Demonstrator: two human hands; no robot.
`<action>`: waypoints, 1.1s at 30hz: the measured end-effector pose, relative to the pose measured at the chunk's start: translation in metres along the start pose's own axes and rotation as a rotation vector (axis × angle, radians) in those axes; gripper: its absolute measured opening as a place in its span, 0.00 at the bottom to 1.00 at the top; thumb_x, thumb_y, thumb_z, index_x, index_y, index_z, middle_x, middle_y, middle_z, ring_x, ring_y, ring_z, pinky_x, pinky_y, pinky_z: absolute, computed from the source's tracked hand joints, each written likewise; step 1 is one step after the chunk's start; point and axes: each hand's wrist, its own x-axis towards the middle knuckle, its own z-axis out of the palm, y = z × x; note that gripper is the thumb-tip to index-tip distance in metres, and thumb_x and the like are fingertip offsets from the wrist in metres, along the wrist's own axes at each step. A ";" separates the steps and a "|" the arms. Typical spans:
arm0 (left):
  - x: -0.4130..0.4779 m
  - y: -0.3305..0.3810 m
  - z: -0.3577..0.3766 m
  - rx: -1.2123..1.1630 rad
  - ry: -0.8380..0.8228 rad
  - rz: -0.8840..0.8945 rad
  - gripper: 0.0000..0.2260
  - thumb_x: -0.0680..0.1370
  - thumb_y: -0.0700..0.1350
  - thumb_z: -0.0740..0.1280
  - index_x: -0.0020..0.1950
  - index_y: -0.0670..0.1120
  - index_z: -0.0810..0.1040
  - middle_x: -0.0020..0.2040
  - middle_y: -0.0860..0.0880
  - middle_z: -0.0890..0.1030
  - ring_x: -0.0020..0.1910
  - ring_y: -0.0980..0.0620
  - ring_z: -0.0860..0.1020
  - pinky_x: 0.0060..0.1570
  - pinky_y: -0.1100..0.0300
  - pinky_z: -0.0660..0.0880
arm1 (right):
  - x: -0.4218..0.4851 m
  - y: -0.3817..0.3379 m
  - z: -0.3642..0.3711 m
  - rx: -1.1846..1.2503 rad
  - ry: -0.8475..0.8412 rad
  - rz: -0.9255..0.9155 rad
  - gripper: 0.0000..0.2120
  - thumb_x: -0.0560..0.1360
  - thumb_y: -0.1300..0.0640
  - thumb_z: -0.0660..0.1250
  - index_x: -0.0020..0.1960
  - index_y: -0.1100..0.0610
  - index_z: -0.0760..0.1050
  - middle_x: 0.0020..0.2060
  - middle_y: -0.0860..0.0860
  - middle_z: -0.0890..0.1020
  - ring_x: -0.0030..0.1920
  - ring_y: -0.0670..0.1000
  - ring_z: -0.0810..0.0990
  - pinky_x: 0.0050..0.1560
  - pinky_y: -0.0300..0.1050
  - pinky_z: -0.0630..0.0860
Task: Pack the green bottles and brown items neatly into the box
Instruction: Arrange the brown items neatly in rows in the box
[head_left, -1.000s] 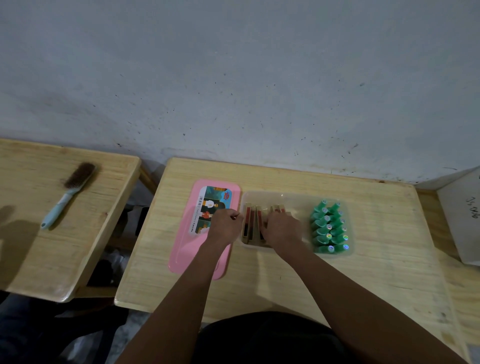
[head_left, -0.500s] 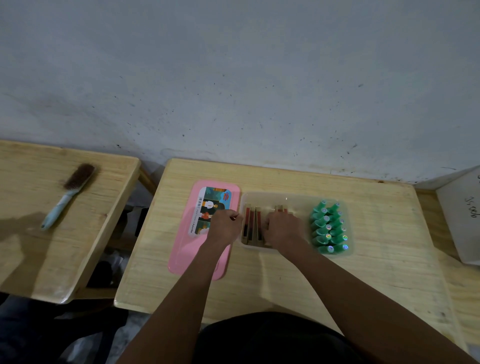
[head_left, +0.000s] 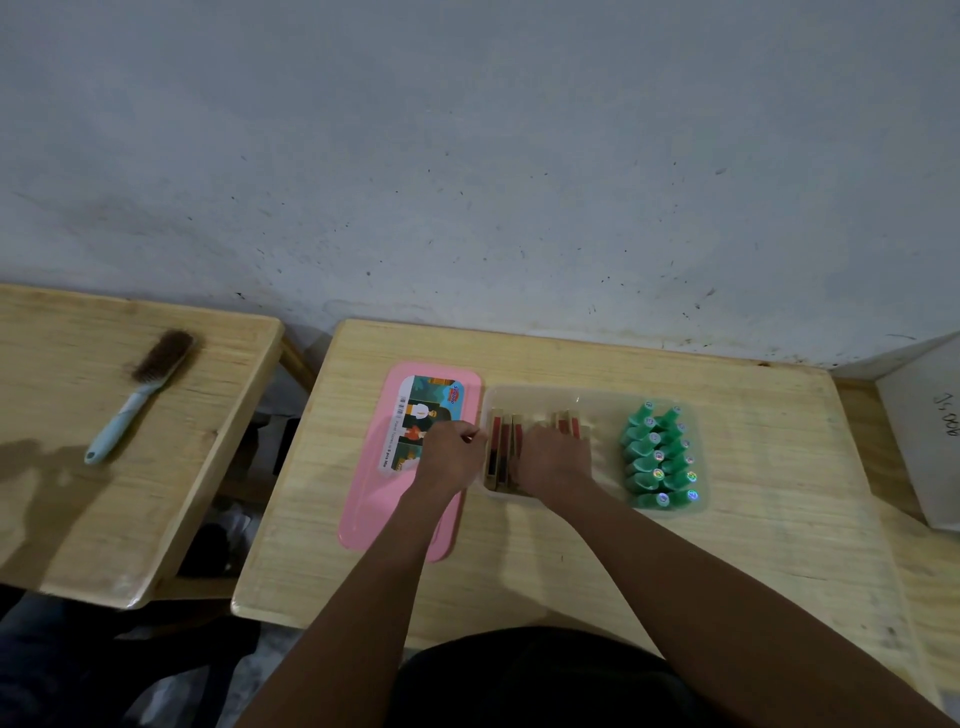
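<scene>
Brush (head_left: 143, 392) on side table (head_left: 62, 519)

Both forearms are bare from the bottom edge up to the wrists, with no sleeves, watch or bracelet showing. The left hand (head_left: 451, 457) and right hand (head_left: 555, 461) wear no gloves or rings. Dark clothing (head_left: 535, 675) covers the person's lap.

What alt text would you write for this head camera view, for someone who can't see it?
Two bare hands work in a clear plastic box on a wooden table: the right hand rests on brown items, the left hand is at the box's left edge. Green bottles fill its right end; a pink lid lies left.
</scene>
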 end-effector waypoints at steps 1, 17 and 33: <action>0.000 0.000 0.000 -0.001 -0.002 -0.002 0.11 0.79 0.43 0.64 0.53 0.37 0.82 0.49 0.40 0.83 0.46 0.49 0.80 0.53 0.58 0.75 | 0.002 -0.001 -0.001 0.021 -0.025 0.025 0.08 0.78 0.55 0.60 0.51 0.56 0.77 0.47 0.51 0.82 0.48 0.52 0.81 0.43 0.44 0.70; 0.000 -0.001 0.000 0.004 0.006 0.020 0.10 0.79 0.42 0.64 0.50 0.38 0.83 0.44 0.41 0.83 0.38 0.54 0.75 0.35 0.67 0.67 | 0.015 0.008 0.012 0.536 -0.205 0.012 0.15 0.75 0.51 0.67 0.32 0.57 0.77 0.26 0.51 0.77 0.29 0.51 0.76 0.33 0.43 0.72; -0.002 -0.001 0.000 -0.027 0.000 0.013 0.11 0.79 0.42 0.63 0.52 0.38 0.82 0.42 0.43 0.82 0.36 0.53 0.75 0.31 0.70 0.66 | 0.009 0.050 -0.007 0.137 0.119 0.057 0.15 0.78 0.45 0.59 0.48 0.50 0.82 0.43 0.49 0.84 0.44 0.52 0.83 0.40 0.42 0.74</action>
